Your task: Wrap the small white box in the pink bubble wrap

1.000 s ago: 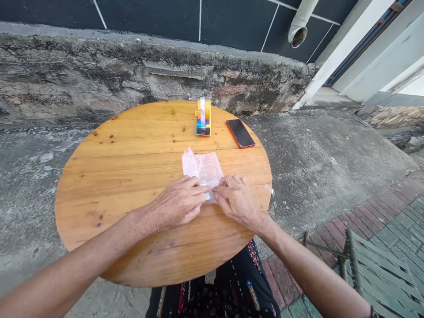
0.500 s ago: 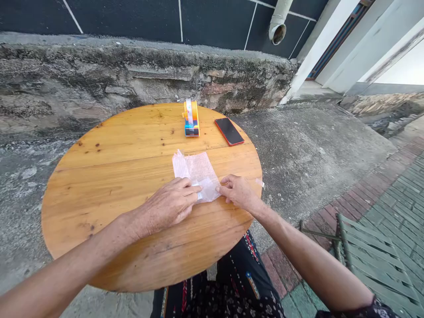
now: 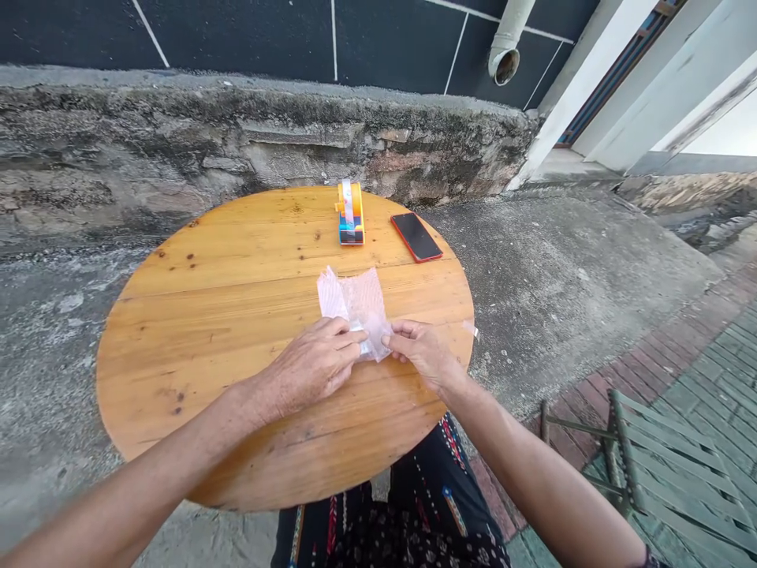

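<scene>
Forward between the left hand (image 3: pixel 319 355), grip unclear, and pinching right hand (image 3: pixel 426 353), a pinkish translucent plastic sheet (image 3: pixel 363 298) is spread.

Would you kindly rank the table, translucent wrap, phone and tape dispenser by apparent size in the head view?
1. Table
2. Translucent wrap, though partly covered
3. Tape dispenser and phone: too alike to rank

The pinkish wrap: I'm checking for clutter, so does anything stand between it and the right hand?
Nothing visible does: the right hand appears to pinch the near right edge of the wrap. The tape dispenser and phone sit farther off, out of the way.
</scene>
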Demonstrator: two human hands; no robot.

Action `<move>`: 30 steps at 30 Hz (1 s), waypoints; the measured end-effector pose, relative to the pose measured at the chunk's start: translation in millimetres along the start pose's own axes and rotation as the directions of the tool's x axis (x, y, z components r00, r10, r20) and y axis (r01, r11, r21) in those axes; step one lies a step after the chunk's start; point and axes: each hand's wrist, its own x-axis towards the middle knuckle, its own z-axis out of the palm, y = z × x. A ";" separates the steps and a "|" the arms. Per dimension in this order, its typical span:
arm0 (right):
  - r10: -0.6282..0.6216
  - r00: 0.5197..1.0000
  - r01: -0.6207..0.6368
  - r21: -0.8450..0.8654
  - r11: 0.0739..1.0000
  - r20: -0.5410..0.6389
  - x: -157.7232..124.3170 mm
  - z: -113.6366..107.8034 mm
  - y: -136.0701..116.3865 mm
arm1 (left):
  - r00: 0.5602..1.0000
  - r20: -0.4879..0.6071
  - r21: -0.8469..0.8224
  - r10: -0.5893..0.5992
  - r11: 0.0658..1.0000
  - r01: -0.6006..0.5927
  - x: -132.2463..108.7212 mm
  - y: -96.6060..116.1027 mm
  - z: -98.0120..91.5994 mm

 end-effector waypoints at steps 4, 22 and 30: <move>-0.046 0.999 0.046 0.044 0.998 0.008 0.4 12.5 -0.1 | 0.999 -0.036 0.006 -0.012 1.000 0.013 -1.2 2.3 -0.6; -0.192 0.981 0.190 -0.048 0.981 -0.027 -0.8 34.6 4.8 | 0.966 -0.191 -0.129 -0.175 0.980 0.152 -15.6 12.2 18.0; -0.347 0.938 0.324 -0.362 0.874 0.000 -4.7 44.9 1.2 | 0.963 -0.211 -0.166 -0.170 0.977 0.136 -18.1 12.3 19.5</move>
